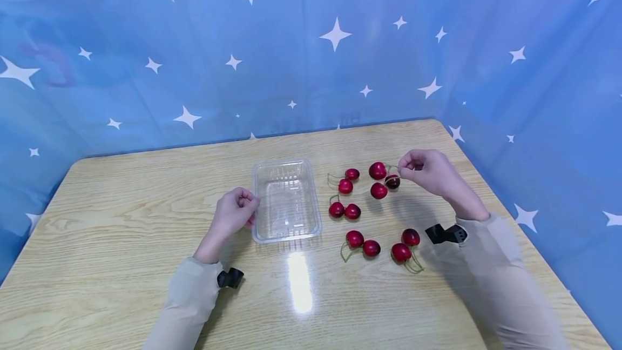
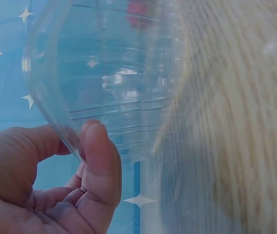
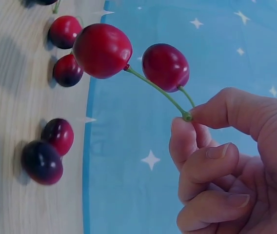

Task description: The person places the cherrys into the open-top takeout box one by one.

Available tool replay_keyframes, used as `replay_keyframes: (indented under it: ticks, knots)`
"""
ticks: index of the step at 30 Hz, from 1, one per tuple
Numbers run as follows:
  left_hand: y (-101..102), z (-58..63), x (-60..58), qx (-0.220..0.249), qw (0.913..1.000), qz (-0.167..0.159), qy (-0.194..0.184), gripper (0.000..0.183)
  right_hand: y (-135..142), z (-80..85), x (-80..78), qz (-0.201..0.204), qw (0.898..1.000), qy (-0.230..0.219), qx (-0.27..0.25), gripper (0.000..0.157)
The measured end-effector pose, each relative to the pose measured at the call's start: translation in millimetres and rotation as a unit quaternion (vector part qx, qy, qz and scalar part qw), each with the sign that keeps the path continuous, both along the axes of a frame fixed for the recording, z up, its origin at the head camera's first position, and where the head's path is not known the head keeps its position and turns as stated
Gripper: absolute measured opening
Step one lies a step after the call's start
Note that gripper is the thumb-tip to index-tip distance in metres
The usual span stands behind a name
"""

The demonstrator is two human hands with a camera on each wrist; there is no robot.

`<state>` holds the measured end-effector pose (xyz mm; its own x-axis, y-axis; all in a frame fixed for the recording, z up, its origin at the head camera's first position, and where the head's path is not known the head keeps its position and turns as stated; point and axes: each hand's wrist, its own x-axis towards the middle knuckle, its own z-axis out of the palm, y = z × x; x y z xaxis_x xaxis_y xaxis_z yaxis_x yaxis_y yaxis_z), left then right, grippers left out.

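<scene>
My left hand pinches the left rim of a clear plastic container, thumb on one side and fingers curled on the other, as the left wrist view shows. The container stands on the table with nothing inside. With thumb and index finger my right hand pinches the joined green stems of a pair of cherries. This pair is lifted clear of the table in the right wrist view. In the head view it overlaps other cherries at the back right.
Between the container and my right arm, more paired red cherries lie on the wooden table: two pairs near the container, including these cherries, and two nearer me, with these cherries furthest right. A blue star-patterned cloth hangs behind.
</scene>
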<state>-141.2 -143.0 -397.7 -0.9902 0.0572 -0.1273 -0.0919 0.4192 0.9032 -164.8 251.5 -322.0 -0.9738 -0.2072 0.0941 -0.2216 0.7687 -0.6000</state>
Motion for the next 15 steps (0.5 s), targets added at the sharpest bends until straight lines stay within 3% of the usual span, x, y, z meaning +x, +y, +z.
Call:
replay_keyframes:
  ticks: [15]
  knots:
    - [-1, 0.2, -0.6, -0.001, 1.0, 0.0, -0.001, 0.012, -22, 3.5, -6.5, 0.012, 0.992, -0.056, -0.115, 0.01]
